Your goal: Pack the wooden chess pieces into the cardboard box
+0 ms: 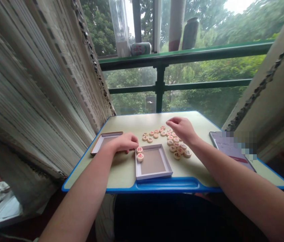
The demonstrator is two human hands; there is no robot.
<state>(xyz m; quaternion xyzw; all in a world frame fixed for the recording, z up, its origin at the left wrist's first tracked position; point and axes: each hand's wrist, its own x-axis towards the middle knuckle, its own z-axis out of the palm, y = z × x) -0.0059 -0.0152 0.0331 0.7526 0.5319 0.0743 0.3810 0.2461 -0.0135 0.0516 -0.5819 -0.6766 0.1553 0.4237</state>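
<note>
My left hand is closed, its fingers curled down at the back left corner of an open white-rimmed box. The fingertips are right by a Chinese chess piece with a red character; whether they grip anything is hidden. Another red-marked piece lies just in front of it, along the box's left side. Over the far edge of a loose cluster of wooden chess pieces hovers my right hand, fingers bent together and pointing left. What it holds, if anything, cannot be made out.
A second shallow box part with a brown edge lies behind my left forearm. At the right of the blue-edged table rests a tablet. Cans stand or lie on the green window rail. Curtains hang on both sides.
</note>
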